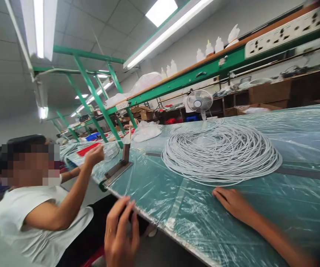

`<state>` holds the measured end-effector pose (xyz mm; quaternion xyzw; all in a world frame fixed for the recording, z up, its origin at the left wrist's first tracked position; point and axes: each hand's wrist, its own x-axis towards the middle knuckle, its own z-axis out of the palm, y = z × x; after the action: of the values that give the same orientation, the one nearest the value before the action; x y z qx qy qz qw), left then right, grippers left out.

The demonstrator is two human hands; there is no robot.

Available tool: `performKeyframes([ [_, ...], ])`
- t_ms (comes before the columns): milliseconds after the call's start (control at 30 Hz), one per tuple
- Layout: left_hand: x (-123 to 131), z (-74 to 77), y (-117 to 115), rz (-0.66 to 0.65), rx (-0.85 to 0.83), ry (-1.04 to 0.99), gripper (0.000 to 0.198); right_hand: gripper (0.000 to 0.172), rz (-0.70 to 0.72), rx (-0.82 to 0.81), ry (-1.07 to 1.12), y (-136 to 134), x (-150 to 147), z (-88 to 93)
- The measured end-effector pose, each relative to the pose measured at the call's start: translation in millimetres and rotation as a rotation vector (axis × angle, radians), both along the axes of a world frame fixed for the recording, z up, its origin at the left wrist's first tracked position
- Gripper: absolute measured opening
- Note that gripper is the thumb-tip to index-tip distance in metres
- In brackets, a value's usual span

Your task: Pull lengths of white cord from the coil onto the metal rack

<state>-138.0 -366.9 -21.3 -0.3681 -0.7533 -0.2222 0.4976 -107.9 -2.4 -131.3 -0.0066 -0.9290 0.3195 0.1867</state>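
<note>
My right hand (232, 202) lies flat on the plastic-covered green table (301, 207), fingers together and stretched, just in front of a big flat coil of white cable (221, 154). It holds nothing. My left hand (121, 233) hovers at the table's near edge with its fingers upright and slightly apart, empty. A metal bracket with an upright post (122, 163) stands at the table's corner, left of the coil.
A person in a white shirt (37, 226) sits to my left, with a raised fist (95, 155) near the bracket. A small white fan (199, 102), cardboard boxes (268, 92) and plastic bags (147, 130) stand behind. A green shelf frame (199, 72) with a power strip (285, 31) runs overhead.
</note>
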Motion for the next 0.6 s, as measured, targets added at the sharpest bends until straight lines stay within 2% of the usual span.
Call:
performKeyframes([
  [100, -13.4, 55.6, 20.4, 0.024, -0.177, 0.101, 0.038, 0.039, 0.001, 0.011, -0.016, 0.7, 2.3, -1.1],
  [167, -26.7, 78.3, 29.4, -0.007, -0.411, 0.121, 0.028, 0.041, 0.004, 0.009, -0.042, 0.5, 3.6, 0.7],
  [200, -33.1, 83.1, 30.7, -0.054, -0.543, 0.116, 0.03, 0.041, 0.003, 0.003, -0.046, 0.1, 4.2, 2.5],
  [267, -41.5, 81.0, 27.1, -0.202, -0.779, 0.084, 0.047, 0.036, 0.002, -0.061, -0.023, -1.3, 4.8, 6.9],
  [333, -39.9, 69.6, 19.4, -0.335, -0.889, 0.02, 0.053, 0.03, 0.011, -0.215, -0.005, -2.9, 4.2, 11.1],
  [467, -15.4, 50.2, 13.0, -0.483, -0.818, -0.082, 0.049, 0.026, 0.033, -0.496, -0.034, -1.5, -0.4, 14.8],
  [533, -8.5, 46.9, 16.2, -0.525, -0.789, -0.033, 0.045, 0.028, 0.035, -0.603, -0.064, 3.1, -2.3, 14.8],
  [600, -13.2, 45.3, 20.0, -0.546, -0.781, 0.07, 0.04, 0.029, 0.044, -0.74, -0.082, 9.6, -2.9, 15.1],
])
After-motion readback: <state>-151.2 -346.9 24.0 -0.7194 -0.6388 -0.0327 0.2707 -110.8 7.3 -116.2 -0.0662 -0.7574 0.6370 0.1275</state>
